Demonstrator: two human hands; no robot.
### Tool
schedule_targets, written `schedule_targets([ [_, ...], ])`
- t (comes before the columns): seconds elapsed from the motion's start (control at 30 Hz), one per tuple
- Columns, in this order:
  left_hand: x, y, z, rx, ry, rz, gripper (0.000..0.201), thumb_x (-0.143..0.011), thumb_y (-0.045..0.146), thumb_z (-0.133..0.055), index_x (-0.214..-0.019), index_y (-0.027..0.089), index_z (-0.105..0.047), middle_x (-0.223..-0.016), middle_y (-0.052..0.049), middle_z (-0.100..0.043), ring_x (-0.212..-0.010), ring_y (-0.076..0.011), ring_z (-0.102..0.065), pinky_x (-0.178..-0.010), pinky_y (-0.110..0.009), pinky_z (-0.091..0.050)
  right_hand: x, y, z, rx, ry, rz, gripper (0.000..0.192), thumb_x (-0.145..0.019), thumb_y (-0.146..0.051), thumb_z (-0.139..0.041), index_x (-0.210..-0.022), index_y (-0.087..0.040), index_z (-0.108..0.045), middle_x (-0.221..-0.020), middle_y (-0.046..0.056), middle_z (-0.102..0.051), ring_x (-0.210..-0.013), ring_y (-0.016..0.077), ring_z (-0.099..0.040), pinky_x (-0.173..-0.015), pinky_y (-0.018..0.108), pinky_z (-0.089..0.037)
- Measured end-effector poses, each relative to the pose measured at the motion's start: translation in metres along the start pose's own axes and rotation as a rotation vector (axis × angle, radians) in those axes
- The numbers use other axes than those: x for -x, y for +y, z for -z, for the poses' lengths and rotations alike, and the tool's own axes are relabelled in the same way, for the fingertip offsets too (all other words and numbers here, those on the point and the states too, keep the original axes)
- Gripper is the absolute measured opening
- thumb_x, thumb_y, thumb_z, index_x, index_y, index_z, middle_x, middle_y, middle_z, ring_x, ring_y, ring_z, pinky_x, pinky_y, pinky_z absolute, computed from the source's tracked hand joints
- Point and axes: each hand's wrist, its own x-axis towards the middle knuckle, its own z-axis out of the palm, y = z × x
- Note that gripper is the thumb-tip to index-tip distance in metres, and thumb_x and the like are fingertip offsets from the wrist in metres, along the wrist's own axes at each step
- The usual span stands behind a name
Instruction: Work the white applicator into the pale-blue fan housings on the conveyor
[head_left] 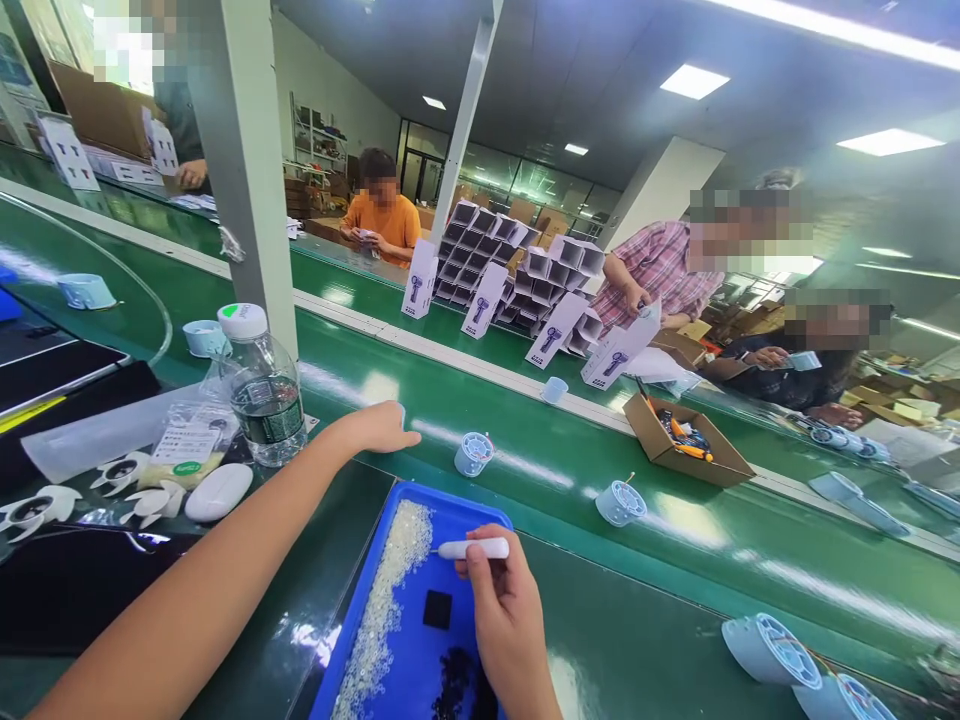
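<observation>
My left hand (pixel 379 428) reaches over the green conveyor belt, its fingers curled away from me and the thumb sticking out to the right. A light blue edge of a round housing shows just past the fingers; most of it is hidden behind the hand. In my right hand (pixel 506 600) is a white pen-shaped tool (pixel 472 549) with a thin metal tip pointing left. It is above a blue tray (pixel 420 640) holding many small clear rings (pixel 382 610), a black square (pixel 437 610) and small black pieces (pixel 454 680).
Light blue round housings with wires (pixel 474 454) stand along the belt (pixel 525 440). A water bottle (pixel 262 390), white fan blades (pixel 34 510) and a white case (pixel 219 493) lie left. Across the belt are white boxes (pixel 484 300), a cardboard box (pixel 686 440) and several people.
</observation>
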Motion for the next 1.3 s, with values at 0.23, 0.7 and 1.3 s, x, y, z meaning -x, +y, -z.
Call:
schedule_targets([
  [0.23,-0.004,0.004,-0.013,0.161,0.060,-0.174,0.040,-0.063,0.041,-0.056,-0.033,0.021,-0.038,-0.041,-0.001,-0.044,-0.048,-0.0151,-0.046,-0.053,-0.027,-0.031,-0.002,0.001,0.000,0.018,0.008,0.014,0.023,-0.089,-0.041,-0.045,-0.096,-0.020,-0.052,-0.083,0.003,-0.061,-0.072,0.0156,-0.060,-0.069,0.025,-0.046],
  [0.7,-0.015,-0.001,-0.025,-0.007,0.212,-0.152,0.025,-0.062,0.023,-0.058,-0.087,0.019,-0.053,-0.086,-0.009,-0.062,-0.082,-0.0245,-0.057,-0.063,-0.029,-0.039,-0.004,-0.002,0.003,0.215,0.125,0.181,0.016,-0.089,-0.036,-0.047,-0.084,-0.021,-0.050,-0.066,-0.003,-0.051,-0.058,0.0127,-0.049,-0.057,0.022,-0.040],
  [1.3,-0.006,0.020,-0.010,0.328,0.424,-0.221,0.020,-0.061,0.037,-0.055,-0.056,0.021,-0.044,-0.075,-0.004,-0.050,-0.084,-0.0243,-0.049,-0.074,-0.033,-0.039,-0.029,0.020,0.022,0.095,0.351,0.098,0.039,-0.085,-0.048,-0.049,-0.106,-0.017,-0.058,-0.080,0.003,-0.060,-0.070,0.0166,-0.055,-0.066,0.029,-0.046],
])
